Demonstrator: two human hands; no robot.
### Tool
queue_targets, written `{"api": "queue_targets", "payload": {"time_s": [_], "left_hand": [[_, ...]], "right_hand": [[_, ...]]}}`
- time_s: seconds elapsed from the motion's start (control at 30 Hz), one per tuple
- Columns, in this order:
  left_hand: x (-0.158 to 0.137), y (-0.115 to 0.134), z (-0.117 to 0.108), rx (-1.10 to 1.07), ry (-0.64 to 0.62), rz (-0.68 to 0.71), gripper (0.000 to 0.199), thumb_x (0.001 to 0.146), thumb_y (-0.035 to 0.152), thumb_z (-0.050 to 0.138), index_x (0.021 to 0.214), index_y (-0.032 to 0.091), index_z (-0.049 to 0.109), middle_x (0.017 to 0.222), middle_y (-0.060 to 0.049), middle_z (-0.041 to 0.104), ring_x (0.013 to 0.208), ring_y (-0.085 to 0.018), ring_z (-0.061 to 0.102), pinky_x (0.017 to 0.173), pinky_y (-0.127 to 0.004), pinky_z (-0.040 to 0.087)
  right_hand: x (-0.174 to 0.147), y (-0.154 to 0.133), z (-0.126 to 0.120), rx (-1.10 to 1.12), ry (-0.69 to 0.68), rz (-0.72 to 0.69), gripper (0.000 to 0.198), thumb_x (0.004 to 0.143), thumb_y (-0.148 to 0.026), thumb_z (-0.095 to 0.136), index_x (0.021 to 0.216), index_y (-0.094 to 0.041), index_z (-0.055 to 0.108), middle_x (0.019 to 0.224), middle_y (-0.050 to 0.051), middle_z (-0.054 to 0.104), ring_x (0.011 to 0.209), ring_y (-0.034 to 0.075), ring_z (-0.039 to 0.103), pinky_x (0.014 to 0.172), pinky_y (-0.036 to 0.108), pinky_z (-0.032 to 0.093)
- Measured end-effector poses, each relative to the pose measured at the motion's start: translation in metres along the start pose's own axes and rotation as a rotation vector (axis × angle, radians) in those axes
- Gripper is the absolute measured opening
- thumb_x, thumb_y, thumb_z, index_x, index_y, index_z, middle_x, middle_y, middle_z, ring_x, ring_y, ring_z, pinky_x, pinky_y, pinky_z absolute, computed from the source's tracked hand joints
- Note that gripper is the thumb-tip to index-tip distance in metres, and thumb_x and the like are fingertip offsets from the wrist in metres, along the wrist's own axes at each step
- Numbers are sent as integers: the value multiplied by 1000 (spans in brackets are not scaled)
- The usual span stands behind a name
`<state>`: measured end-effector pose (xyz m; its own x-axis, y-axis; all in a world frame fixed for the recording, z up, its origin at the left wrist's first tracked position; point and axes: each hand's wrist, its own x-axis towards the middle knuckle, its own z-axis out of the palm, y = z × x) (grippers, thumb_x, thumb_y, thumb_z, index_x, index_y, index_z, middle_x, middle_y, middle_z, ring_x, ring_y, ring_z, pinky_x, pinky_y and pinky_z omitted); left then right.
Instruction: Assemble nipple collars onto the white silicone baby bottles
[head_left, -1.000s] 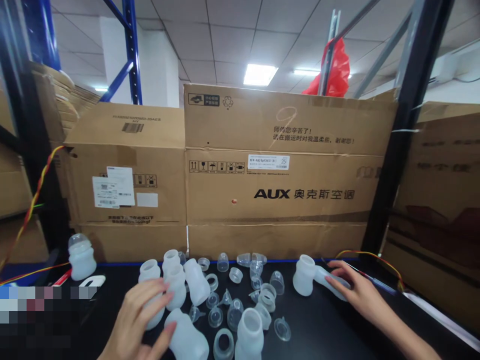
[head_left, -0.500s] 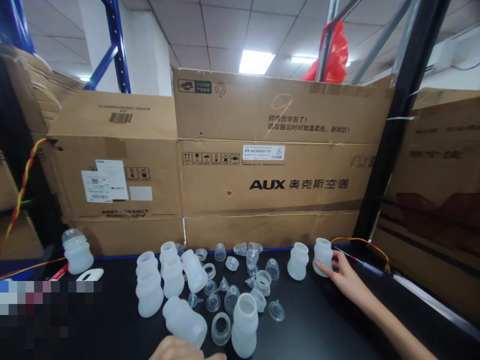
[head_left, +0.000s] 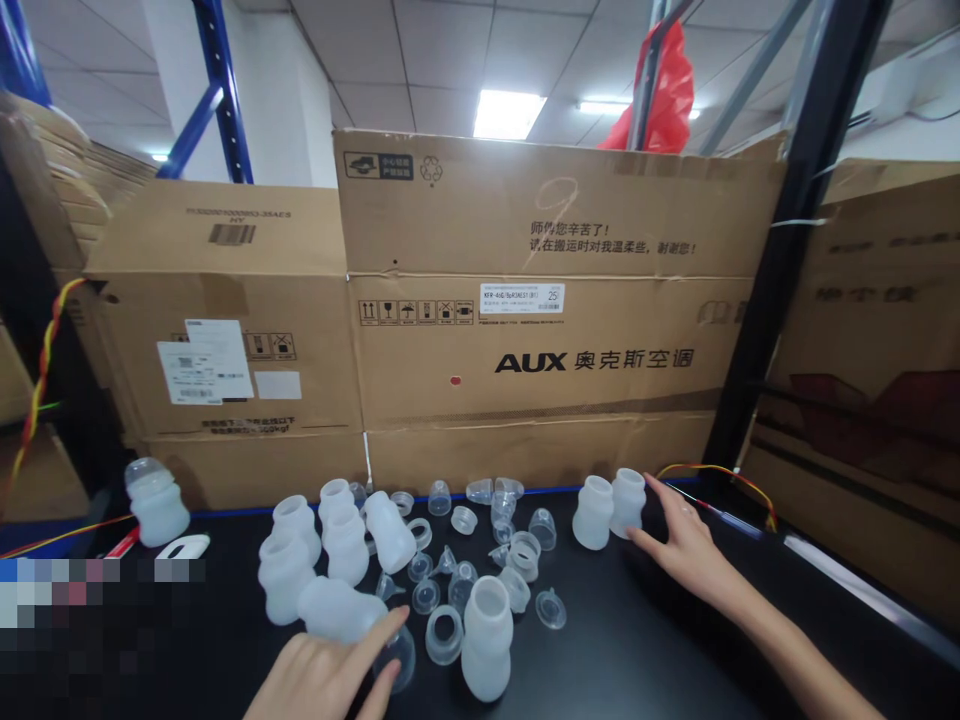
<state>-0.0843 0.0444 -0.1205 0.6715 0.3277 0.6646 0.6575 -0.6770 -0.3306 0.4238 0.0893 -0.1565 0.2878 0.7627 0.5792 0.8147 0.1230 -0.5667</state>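
Shifted left, one upright bottle [head_left: 628, 503] stands at the spread right hand [head_left: 684, 538]; left hand [head_left: 326, 672] (grip unclear) overlaps a lying bottle [head_left: 341, 608].

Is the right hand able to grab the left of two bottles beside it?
Probably yes: the right bottle blocks the straight way from the right hand, but the left bottle looks free in front.

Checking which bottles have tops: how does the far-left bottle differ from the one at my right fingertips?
The left bottle wears a clear cover; the right bottle is open. The left bottle stands apart from the rest; the right bottle stands beside another bottle. Your right hand is at the right bottle; no hand is near the left bottle. Both look whitish.
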Motion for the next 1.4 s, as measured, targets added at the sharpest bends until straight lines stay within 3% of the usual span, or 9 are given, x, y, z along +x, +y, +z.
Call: {"api": "queue_targets", "payload": {"time_s": [0.2,0.3,0.4,0.53,0.7,1.0,1.1,1.2,1.4], "left_hand": [[10,4,-7,-138,128,-20,30,100,14,51,126,15,66,68,3,75,51,-14,71,51,-23,55],[27,16,-6,-169,215,-53,29,94,12,61,121,19,70,91,-6,78,77,-20,77,70,-29,61],[50,31,3,-210,183,-32,35,98,32,63,131,21,68,117,-14,77,105,-29,76,87,-41,65],[73,44,19,-237,186,91,36,95,26,61,129,17,67,118,-16,79,101,-30,79,83,-43,68],[69,34,27,-179,169,14,46,91,11,59,137,13,64,132,-18,75,118,-30,74,95,-41,64],[57,31,16,-25,227,-56,50,93,11,61,142,13,62,144,-18,68,139,-35,59,114,-51,44],[57,40,12,-100,318,106,32,90,6,60,118,16,72,93,-7,82,86,-25,78,84,-39,57],[50,48,22,-187,344,162,22,98,8,55,115,13,68,57,6,66,40,-13,58,45,-30,43],[35,55,44,-440,276,0,48,112,45,44,142,8,50,88,-6,82,67,-18,81,54,-28,58]], "right_hand": [[-18,-52,-10,73,174,-192,23,97,-43,55,109,-24,56,107,11,64,101,30,64,92,46,53],[-44,-94,0,108,-59,-311,14,104,-39,54,98,-27,60,85,1,66,75,20,66,72,32,54],[-67,-126,17,10,-392,-357,25,103,-41,61,125,-28,59,100,3,71,84,22,71,75,34,55],[-78,-140,37,-102,-449,-436,43,101,-41,64,140,-26,53,123,11,72,105,30,73,87,41,57],[-70,-140,47,-75,-498,-495,34,102,-39,65,134,-30,66,106,8,75,89,29,74,77,36,52],[-63,-145,44,449,-540,-185,38,106,-54,55,98,-23,75,84,4,70,75,20,60,71,32,42],[-62,-153,44,631,-580,21,52,103,-68,50,90,-20,67,68,-1,58,61,15,51,57,27,38],[-60,-165,42,786,-734,174,58,95,-76,56,84,-20,62,59,-6,49,49,9,43,48,21,32],[-71,-185,49,911,-1038,324,66,72,-81,80,79,-16,67,57,-2,59,42,6,47,40,17,34]]}}
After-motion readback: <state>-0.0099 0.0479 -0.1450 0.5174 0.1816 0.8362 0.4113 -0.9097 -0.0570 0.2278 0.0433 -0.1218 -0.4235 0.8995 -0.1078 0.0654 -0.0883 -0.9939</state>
